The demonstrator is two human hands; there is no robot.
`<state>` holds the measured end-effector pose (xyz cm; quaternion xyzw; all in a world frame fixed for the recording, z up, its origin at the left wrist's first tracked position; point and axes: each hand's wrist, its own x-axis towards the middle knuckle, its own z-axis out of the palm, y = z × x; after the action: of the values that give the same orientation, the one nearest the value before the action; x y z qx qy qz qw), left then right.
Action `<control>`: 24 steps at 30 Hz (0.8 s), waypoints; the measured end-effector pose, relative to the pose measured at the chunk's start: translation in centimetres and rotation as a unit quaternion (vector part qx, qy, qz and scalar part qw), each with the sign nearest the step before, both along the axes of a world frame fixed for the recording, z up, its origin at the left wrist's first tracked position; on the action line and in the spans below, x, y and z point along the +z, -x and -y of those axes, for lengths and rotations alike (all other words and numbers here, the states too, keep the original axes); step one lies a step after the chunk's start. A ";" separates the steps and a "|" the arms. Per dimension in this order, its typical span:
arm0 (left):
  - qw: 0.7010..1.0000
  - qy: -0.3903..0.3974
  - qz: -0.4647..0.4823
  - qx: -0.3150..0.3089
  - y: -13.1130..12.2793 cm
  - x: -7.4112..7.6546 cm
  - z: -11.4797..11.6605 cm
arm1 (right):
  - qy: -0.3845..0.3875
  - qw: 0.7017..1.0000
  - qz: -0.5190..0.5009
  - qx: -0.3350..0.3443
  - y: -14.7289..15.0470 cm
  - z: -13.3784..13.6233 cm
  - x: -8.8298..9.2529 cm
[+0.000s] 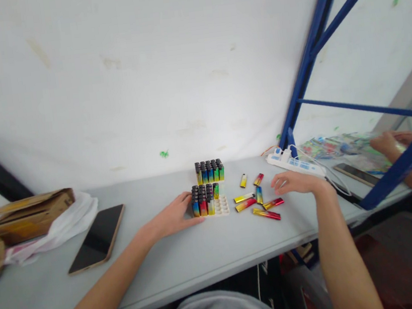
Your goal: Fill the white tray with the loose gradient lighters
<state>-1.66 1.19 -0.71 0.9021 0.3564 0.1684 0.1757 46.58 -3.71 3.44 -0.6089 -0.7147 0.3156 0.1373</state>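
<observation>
Head: tray [222,206] part-full w/ lighters [202,202]; L hand [174,217] flat alongside; R hand [294,182] splayed, empty.

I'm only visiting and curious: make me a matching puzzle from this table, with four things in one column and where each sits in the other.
Things:
1 phone
2 power strip
3 loose lighters
4 left hand

Places:
A at the foot of the blue post
B against the partly filled tray
C flat on the table by the right hand
D beside the white bag

Pairs: 1-D, 2-A, 3-C, 4-B
</observation>
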 end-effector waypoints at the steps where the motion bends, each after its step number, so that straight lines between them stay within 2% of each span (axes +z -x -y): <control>1: 1.000 -0.001 0.000 0.000 0.0 0.0 0.0 | 0.013 1.000 0.000 0.012 0.0 0.2 0.1; 6: 1.000 -0.003 -0.007 -0.004 0.0 0.2 0.1 | 0.066 0.997 -0.017 0.046 0.8 0.3 0.0; 15: 1.000 -0.008 -0.029 -0.003 -0.1 0.3 0.2 | 0.078 0.993 -0.002 0.086 1.8 -0.1 -0.3; 20: 1.000 -0.005 -0.022 -0.004 0.0 0.2 0.1 | 0.049 0.997 -0.018 0.056 1.7 -0.3 -0.6; 24: 1.000 -0.002 -0.007 -0.005 0.1 0.1 0.1 | 0.005 0.999 -0.029 0.014 1.7 -1.1 -1.5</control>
<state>-1.71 1.10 -0.61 0.9053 0.3525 0.1620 0.1728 44.89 -2.58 1.96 -0.5901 -0.7175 0.3385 0.1500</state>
